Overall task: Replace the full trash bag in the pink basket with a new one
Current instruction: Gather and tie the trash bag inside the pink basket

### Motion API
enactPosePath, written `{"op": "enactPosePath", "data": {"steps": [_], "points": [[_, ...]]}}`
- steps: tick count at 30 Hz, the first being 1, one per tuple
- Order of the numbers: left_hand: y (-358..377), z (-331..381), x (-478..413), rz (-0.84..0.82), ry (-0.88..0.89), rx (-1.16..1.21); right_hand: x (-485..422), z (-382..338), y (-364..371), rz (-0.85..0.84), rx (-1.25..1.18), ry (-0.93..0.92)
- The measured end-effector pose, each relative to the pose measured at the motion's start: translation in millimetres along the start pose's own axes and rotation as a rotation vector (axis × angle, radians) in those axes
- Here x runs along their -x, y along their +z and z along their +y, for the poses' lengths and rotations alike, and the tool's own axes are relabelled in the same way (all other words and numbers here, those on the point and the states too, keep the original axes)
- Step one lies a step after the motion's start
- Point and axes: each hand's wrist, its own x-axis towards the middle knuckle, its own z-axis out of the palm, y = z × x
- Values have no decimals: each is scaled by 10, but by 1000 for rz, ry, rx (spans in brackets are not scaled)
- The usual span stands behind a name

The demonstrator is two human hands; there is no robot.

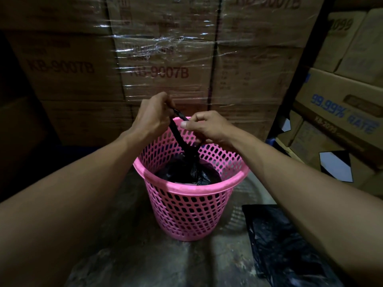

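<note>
You are standing the pink basket (191,195) on the concrete floor (132,262) before stacked cardboard boxes (161,65). The full black trash bag (186,172) is sitting inside it, its twisted neck (178,133) rising above the rim. Your left hand (152,114) is closing its grip on the neck's top; your right hand (204,126) is pinching it just beside. A flat black bag (284,247) is lying on the floor, right of the basket.

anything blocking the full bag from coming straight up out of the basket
Nothing visible does. The full bag sits low in the pink basket, whose mouth is open above it. Only the left hand and right hand are overhead, and they grip the bag's twisted neck.
</note>
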Motion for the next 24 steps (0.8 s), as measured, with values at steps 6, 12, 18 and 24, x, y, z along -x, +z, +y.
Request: {"op": "enactPosePath", "data": {"steps": [6,12,18,24], "points": [[-17,-49,-7,81,-104,56,-46,-107,34,72,-145,88],[28,-405,212,-94,-246,-146,-51,-269,-70,152,-226,164],[152,-526,362,-151,-266,-194,-30,-337,-6,144,-138,253],[185,-477,420,-112,-263,-339,13,-360,-12,158,-61,293]]}}
